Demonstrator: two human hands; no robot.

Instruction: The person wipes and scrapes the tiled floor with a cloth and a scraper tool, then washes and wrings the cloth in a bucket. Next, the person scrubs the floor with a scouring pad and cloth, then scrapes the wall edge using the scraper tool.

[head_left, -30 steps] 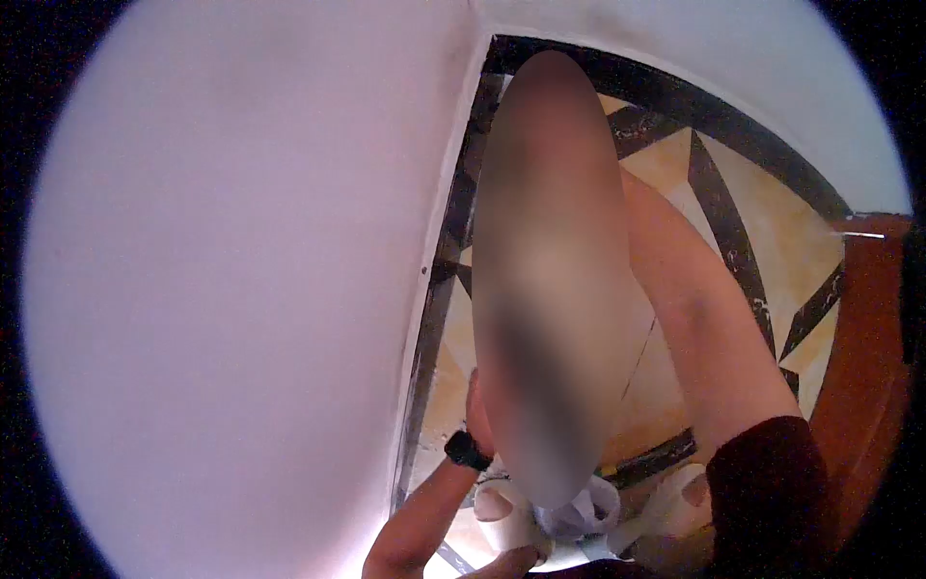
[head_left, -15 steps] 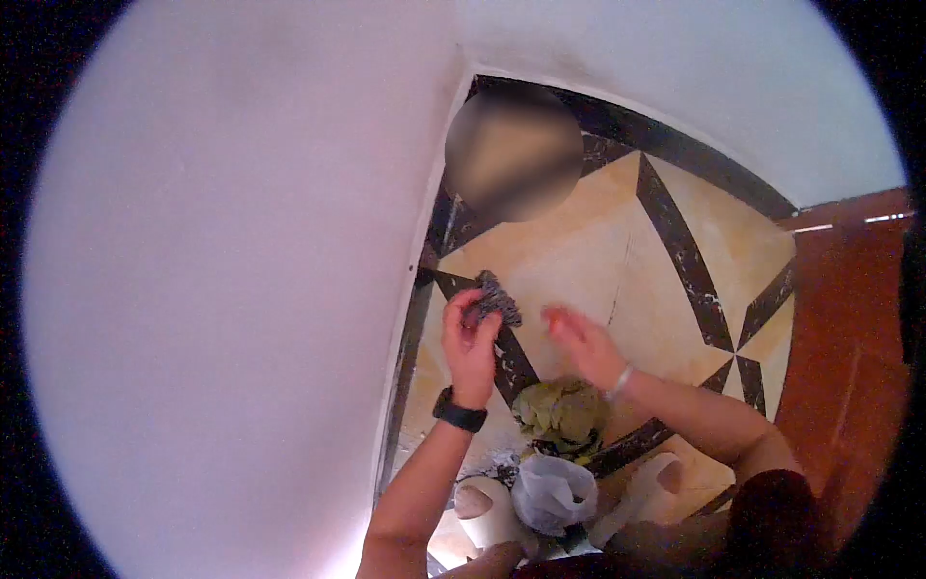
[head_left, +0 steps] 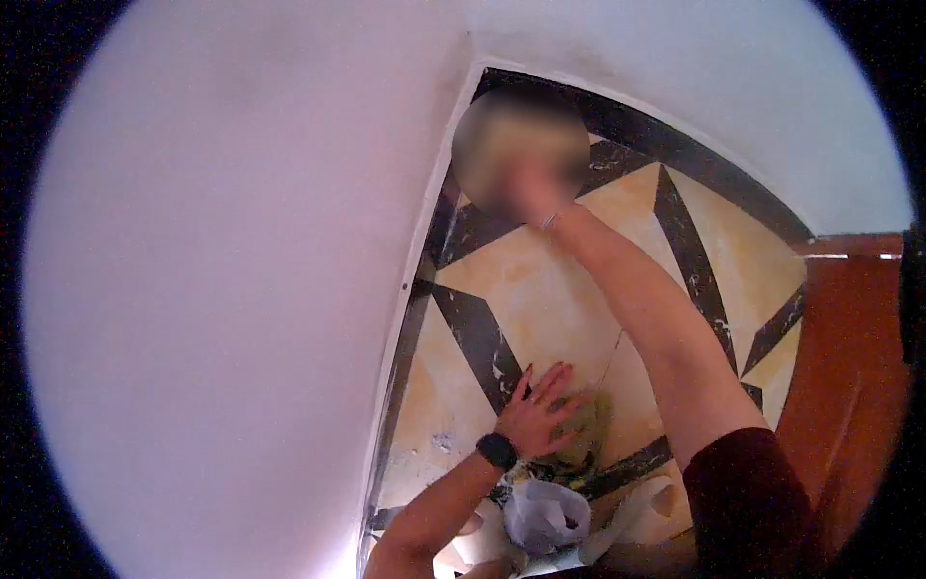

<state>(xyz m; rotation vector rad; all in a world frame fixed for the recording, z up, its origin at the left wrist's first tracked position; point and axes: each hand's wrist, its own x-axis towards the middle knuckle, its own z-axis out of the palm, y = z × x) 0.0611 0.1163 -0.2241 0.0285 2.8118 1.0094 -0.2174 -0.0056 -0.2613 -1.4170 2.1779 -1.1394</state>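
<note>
My left hand (head_left: 536,417), with a dark watch on the wrist, is open with its fingers spread. It hovers over or touches a yellow-green leafy-looking bundle (head_left: 590,434) on the floor and partly covers it; I cannot tell which. At full reach, my right hand (head_left: 540,198) stretches toward the far corner. A round blurred patch hides its fingers and whatever they may hold. The dark, fuzzy wad seen earlier does not show now. Close to my body stands a white plastic bag (head_left: 543,516), just below the left hand.
A pale wall (head_left: 222,289) rises along the left, and another wall (head_left: 694,87) closes the far side. The floor (head_left: 569,299) has cream tiles with dark marbled bands. To the right is a reddish-brown wooden panel (head_left: 844,367). Small pale scraps (head_left: 442,443) lie near the left wall.
My left hand has moved down to the leafy bundle and opened; the dark wad has left it. My right hand has swung forward to the far corner, into the blurred patch.
</note>
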